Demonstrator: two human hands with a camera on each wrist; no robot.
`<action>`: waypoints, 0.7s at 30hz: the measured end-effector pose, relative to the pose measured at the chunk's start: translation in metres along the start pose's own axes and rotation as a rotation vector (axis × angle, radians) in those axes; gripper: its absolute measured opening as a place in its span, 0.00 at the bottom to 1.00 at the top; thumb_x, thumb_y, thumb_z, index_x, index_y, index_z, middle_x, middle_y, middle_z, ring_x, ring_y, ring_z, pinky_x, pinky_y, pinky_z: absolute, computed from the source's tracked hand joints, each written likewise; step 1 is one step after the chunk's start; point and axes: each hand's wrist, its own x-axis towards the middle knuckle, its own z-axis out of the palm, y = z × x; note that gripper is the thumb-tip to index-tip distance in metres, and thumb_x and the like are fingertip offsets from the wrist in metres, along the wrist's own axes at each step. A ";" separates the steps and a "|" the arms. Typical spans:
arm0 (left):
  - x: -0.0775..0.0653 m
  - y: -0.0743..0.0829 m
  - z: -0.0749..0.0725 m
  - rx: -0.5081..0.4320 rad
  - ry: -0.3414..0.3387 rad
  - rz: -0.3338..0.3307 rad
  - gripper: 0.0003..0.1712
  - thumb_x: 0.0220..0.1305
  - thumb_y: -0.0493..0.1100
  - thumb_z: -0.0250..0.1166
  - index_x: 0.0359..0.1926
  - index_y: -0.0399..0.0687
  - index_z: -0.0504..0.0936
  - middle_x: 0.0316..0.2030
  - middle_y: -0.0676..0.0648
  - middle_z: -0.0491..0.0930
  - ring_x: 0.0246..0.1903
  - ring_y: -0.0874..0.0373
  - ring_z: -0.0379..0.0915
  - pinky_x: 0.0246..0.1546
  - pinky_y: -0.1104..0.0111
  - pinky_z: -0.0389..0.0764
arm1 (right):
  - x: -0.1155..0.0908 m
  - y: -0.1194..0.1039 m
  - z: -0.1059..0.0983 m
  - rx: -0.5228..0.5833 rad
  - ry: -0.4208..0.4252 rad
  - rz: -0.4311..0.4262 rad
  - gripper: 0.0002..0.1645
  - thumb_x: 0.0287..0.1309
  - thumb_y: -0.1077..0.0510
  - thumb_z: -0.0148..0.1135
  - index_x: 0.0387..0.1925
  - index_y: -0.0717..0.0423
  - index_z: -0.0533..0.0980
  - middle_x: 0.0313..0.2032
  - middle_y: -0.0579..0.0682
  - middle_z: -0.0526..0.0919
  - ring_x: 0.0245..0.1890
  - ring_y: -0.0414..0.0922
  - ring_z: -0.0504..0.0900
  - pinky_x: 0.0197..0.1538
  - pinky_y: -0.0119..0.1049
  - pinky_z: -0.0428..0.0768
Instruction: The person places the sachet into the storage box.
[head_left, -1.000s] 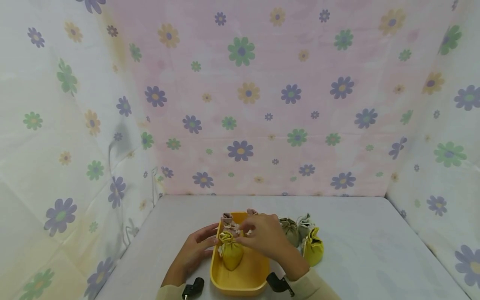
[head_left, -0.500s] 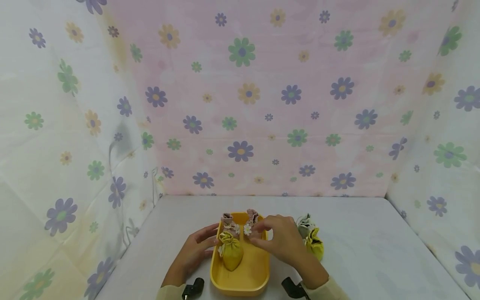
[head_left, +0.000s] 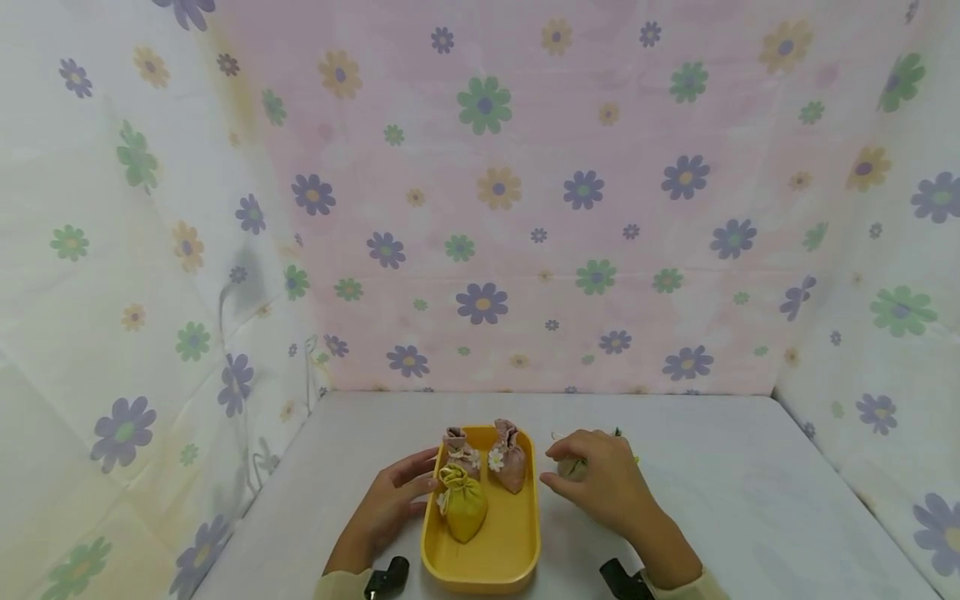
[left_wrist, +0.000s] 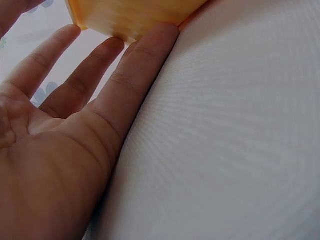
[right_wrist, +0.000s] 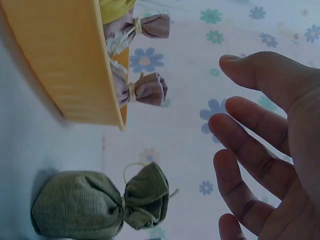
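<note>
The person's left hand is resting beside a yellow rectangular tray with rounded corners, its fingers spread apart and touching the tray's outer wall. The right hand is hovering to the right of the tray; its fingers are curving loosely, standing apart and holding nothing. Near them, without touching, an olive-green cloth pouch with a tied neck is standing upright on the white table, just outside the tray. Inside the tray, a dusty-pink cloth pouch with a white flower is sitting at the far right, a second dusty-pink cloth pouch is sitting at the far left, and a yellow cloth pouch with a gathered neck is lying in front of that second one. Flower-printed pale cloth is hanging behind the table. Beyond the right hand, bits of green and yellow are peeking out, too hidden to identify.
</note>
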 end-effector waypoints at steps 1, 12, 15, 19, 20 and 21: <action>0.000 0.000 -0.001 -0.003 0.000 0.000 0.42 0.62 0.56 0.75 0.74 0.57 0.72 0.73 0.40 0.69 0.63 0.50 0.77 0.56 0.57 0.86 | -0.001 0.002 -0.001 0.000 0.011 -0.004 0.16 0.47 0.44 0.83 0.39 0.31 0.86 0.39 0.27 0.87 0.42 0.34 0.83 0.56 0.54 0.79; 0.000 -0.001 -0.002 0.004 -0.018 0.007 0.42 0.63 0.56 0.74 0.75 0.57 0.71 0.74 0.40 0.68 0.64 0.50 0.77 0.57 0.56 0.86 | -0.006 0.030 -0.016 -0.012 0.046 -0.038 0.17 0.46 0.47 0.84 0.39 0.32 0.86 0.43 0.34 0.88 0.45 0.41 0.83 0.50 0.50 0.85; 0.001 -0.001 -0.003 0.002 -0.019 0.009 0.40 0.63 0.55 0.74 0.74 0.57 0.71 0.73 0.40 0.69 0.65 0.50 0.77 0.57 0.56 0.86 | -0.007 0.041 -0.022 0.020 0.030 -0.025 0.20 0.46 0.47 0.84 0.43 0.33 0.86 0.46 0.33 0.86 0.49 0.41 0.83 0.52 0.52 0.85; 0.000 0.000 -0.003 -0.013 -0.025 0.011 0.40 0.64 0.54 0.74 0.74 0.57 0.71 0.74 0.40 0.69 0.65 0.49 0.76 0.57 0.56 0.85 | -0.011 0.056 -0.031 0.058 -0.026 0.019 0.24 0.48 0.43 0.83 0.48 0.36 0.85 0.51 0.32 0.84 0.52 0.41 0.82 0.53 0.52 0.85; 0.000 0.000 -0.002 -0.014 -0.027 0.010 0.40 0.64 0.54 0.74 0.74 0.57 0.71 0.74 0.40 0.69 0.65 0.49 0.76 0.57 0.56 0.85 | -0.012 0.060 -0.032 0.066 -0.042 0.031 0.25 0.48 0.43 0.82 0.49 0.36 0.84 0.51 0.32 0.83 0.52 0.42 0.82 0.53 0.52 0.85; 0.000 0.000 -0.002 -0.010 -0.027 0.009 0.40 0.64 0.55 0.74 0.74 0.57 0.71 0.74 0.40 0.69 0.65 0.49 0.76 0.57 0.56 0.85 | -0.013 0.064 -0.034 0.070 -0.055 0.039 0.26 0.49 0.41 0.82 0.50 0.36 0.84 0.52 0.32 0.83 0.51 0.42 0.82 0.52 0.52 0.85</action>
